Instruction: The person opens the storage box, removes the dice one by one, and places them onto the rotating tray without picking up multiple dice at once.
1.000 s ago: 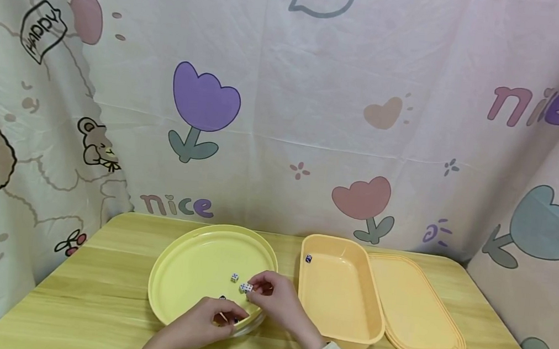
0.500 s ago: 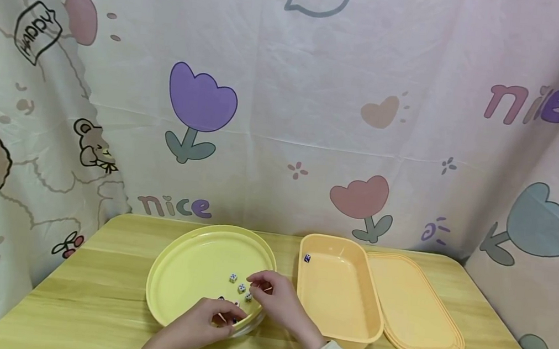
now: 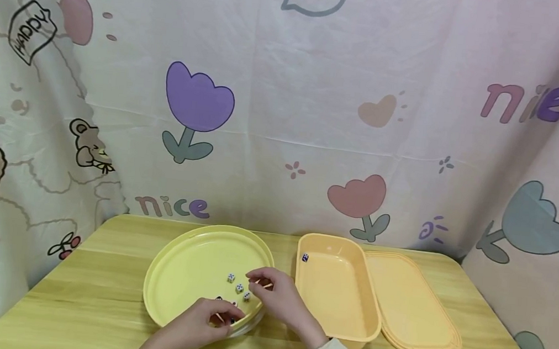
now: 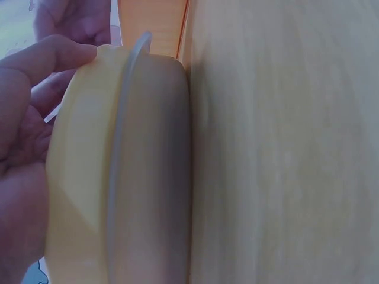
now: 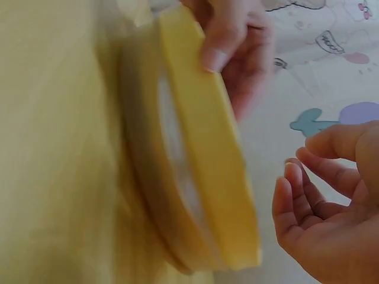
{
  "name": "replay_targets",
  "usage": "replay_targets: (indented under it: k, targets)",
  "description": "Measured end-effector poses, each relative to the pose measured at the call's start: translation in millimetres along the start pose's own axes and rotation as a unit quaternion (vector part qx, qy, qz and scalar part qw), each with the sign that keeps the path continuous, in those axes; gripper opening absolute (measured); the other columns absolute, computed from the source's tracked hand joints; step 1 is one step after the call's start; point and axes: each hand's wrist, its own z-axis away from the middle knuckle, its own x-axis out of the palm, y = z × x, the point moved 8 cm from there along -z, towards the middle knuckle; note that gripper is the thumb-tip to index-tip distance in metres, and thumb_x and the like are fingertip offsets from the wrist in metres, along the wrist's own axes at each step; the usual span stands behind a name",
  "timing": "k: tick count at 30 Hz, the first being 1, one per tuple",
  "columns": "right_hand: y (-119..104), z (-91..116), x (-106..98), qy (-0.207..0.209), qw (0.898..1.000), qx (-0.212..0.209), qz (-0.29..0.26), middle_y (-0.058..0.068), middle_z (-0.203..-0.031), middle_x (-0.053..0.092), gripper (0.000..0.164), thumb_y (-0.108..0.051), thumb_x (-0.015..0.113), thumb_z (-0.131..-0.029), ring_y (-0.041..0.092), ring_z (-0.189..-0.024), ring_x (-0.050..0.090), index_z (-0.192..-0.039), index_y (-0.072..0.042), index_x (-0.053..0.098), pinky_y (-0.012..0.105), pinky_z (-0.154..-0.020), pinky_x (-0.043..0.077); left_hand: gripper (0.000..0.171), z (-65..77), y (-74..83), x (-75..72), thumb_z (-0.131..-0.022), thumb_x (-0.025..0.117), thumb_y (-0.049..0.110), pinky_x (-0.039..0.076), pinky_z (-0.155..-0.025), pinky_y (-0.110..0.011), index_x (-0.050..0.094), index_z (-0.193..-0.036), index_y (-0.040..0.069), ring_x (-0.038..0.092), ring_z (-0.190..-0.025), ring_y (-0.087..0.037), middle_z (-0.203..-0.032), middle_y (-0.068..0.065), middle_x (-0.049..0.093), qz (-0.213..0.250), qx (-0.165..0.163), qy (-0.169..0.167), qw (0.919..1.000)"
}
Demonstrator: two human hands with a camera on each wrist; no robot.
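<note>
A yellow round tray [image 3: 189, 277] sits on the wooden table. White dice [image 3: 239, 288] lie in its right part, with a dark die [image 3: 219, 298] just above my left hand. My left hand [image 3: 201, 323] grips the tray's near rim, its thumb on the rim and its fingers bent over the inside; another dark die [image 3: 233, 321] shows partly beneath those fingers. My right hand [image 3: 278, 301] hovers at the tray's right rim beside the white dice, fingers relaxed. In the right wrist view, thumb and fingertips [image 5: 303, 155] come close together with nothing visible between them.
Right of the tray stands an orange rectangular box [image 3: 336, 290] with a dark blue die [image 3: 305, 257] in its far left corner. Its flat orange lid [image 3: 410, 302] lies against the box's right side. A printed curtain [image 3: 276, 96] hangs behind the table.
A second ago my right hand pinched a white die; it let go, and that die now lies in the tray near the fingertips. My left hand stays at the rim. The head view shifts slightly.
</note>
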Motion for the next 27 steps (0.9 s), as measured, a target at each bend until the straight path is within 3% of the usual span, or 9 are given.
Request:
replay_targets:
  k: [6, 15, 19, 27]
  targets:
    - [-10, -8, -22, 0.012, 1.0, -0.008, 0.027, 0.011, -0.097, 0.069, 0.023, -0.008, 0.063, -0.092, 0.019, -0.083, 0.062, -0.111, 0.002, 0.067, 0.025, -0.071, 0.051, 0.02, 0.3, 0.1, -0.3, -0.085, 0.063, -0.002, 0.053, -0.07, -0.025, 0.071, -0.102, 0.003, 0.056, -0.08, -0.001, -0.09, 0.008, 0.063, -0.001, 0.0, -0.002, 1.0]
    - [-20, -37, -84, 0.073, 0.996, -0.01, 0.056, 0.011, -0.094, 0.069, 0.021, -0.004, 0.063, -0.091, 0.016, -0.079, 0.061, -0.11, 0.003, 0.067, 0.025, -0.065, 0.051, 0.018, 0.8, -1.5, -1.7, -0.086, 0.063, 0.0, 0.053, -0.071, -0.024, 0.07, -0.103, 0.003, 0.056, -0.081, -0.002, -0.092, 0.008, 0.063, 0.002, -0.014, -0.002, 0.9999]
    - [-9, -46, -105, 0.081, 0.995, 0.004, 0.062, 0.01, -0.096, 0.069, 0.02, -0.002, 0.06, -0.091, 0.022, -0.084, 0.062, -0.109, 0.004, 0.068, 0.028, -0.069, 0.051, 0.018, 1.2, -0.9, -2.5, -0.087, 0.063, 0.0, 0.053, -0.071, -0.025, 0.07, -0.104, 0.002, 0.056, -0.081, -0.002, -0.092, 0.008, 0.063, 0.003, -0.011, -0.002, 0.9999]
    - [42, -51, -124, 0.089, 0.992, 0.07, 0.052, 0.021, -0.104, 0.066, 0.018, 0.0, 0.058, -0.092, 0.026, -0.092, 0.062, -0.107, 0.005, 0.067, 0.034, -0.08, 0.053, 0.018, 2.2, -1.0, 0.7, -0.088, 0.064, 0.003, 0.053, -0.072, -0.025, 0.07, -0.104, 0.0, 0.056, -0.082, -0.002, -0.093, 0.008, 0.064, 0.008, -0.014, -0.009, 0.9998]
